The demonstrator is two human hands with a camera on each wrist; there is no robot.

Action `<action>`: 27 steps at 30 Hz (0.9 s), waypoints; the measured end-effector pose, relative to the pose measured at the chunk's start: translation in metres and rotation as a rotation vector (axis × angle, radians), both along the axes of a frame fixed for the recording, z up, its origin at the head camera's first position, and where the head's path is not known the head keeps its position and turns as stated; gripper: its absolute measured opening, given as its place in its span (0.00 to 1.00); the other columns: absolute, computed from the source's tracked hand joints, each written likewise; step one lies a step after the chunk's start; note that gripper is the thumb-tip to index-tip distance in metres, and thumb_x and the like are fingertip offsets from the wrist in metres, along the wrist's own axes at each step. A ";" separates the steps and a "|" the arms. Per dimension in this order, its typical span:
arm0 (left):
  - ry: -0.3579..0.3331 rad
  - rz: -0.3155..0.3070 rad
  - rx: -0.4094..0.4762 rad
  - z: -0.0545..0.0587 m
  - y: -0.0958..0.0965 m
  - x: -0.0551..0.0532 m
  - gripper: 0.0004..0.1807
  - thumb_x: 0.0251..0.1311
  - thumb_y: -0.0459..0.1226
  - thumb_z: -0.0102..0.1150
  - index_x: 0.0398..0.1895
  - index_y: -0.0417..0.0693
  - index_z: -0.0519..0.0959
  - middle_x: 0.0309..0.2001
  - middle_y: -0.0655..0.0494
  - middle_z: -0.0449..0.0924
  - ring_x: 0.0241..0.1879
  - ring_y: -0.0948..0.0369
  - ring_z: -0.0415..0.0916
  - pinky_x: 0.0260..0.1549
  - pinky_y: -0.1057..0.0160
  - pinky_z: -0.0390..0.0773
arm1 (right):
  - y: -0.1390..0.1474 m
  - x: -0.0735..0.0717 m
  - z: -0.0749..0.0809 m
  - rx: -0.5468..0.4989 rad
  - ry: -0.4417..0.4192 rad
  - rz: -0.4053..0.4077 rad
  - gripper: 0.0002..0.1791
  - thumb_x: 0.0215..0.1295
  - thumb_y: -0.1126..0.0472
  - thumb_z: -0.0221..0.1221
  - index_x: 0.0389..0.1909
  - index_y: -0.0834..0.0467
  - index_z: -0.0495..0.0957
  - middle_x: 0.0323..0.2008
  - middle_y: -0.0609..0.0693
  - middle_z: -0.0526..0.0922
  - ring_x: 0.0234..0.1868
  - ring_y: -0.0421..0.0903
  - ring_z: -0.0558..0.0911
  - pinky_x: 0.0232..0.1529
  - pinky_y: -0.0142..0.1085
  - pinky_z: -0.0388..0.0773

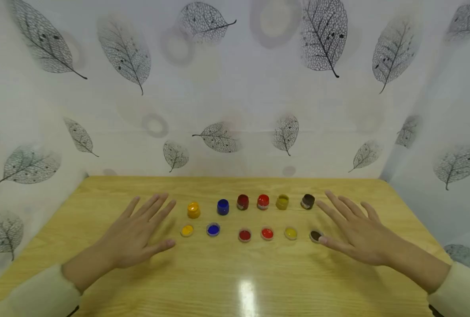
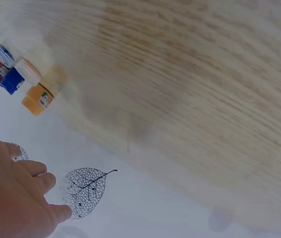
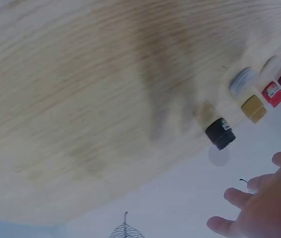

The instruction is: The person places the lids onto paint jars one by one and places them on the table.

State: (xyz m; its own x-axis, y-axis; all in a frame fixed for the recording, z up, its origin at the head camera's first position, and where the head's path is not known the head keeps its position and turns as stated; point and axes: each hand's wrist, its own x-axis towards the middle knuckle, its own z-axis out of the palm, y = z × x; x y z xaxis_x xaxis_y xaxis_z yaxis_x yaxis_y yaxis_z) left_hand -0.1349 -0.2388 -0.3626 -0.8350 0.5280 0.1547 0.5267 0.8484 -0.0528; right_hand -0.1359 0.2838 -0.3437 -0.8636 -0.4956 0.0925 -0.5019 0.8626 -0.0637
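Observation:
Small open paint jars stand in a row: an orange jar point(image 1: 194, 210), a blue jar point(image 1: 223, 207), a dark red jar point(image 1: 242, 202), a red jar point(image 1: 263, 202), an ochre jar point(image 1: 282, 202) and a dark brown jar point(image 1: 308, 201). Before each lies its lid, from the orange lid point(image 1: 186, 230) to the brown lid point(image 1: 316, 236). My left hand point(image 1: 137, 235), fingers spread and holding nothing, hovers left of the orange jar. My right hand point(image 1: 357, 233) spreads likewise at the right, its thumb tip overlapping the brown lid in the head view.
The light wooden table point(image 1: 203, 281) shows a bright reflection near its front. A white cloth point(image 1: 235, 97) with a leaf print hangs behind the back edge and along both sides. Both hands cast soft shadows on the wood.

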 end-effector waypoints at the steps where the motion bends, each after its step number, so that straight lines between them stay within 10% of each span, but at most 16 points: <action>1: -0.008 0.004 0.003 -0.001 0.000 -0.001 0.47 0.68 0.64 0.46 0.81 0.50 0.48 0.80 0.45 0.44 0.79 0.46 0.46 0.76 0.42 0.31 | -0.003 -0.001 0.001 -0.006 0.010 0.009 0.44 0.71 0.35 0.53 0.81 0.43 0.45 0.81 0.52 0.42 0.75 0.64 0.56 0.62 0.73 0.48; 27: -0.103 0.040 -0.014 -0.012 -0.006 -0.037 0.43 0.71 0.65 0.38 0.78 0.48 0.58 0.78 0.42 0.51 0.77 0.43 0.51 0.73 0.33 0.44 | -0.129 -0.006 0.000 -0.038 0.123 0.253 0.40 0.71 0.38 0.54 0.77 0.52 0.58 0.77 0.50 0.59 0.74 0.54 0.63 0.63 0.61 0.66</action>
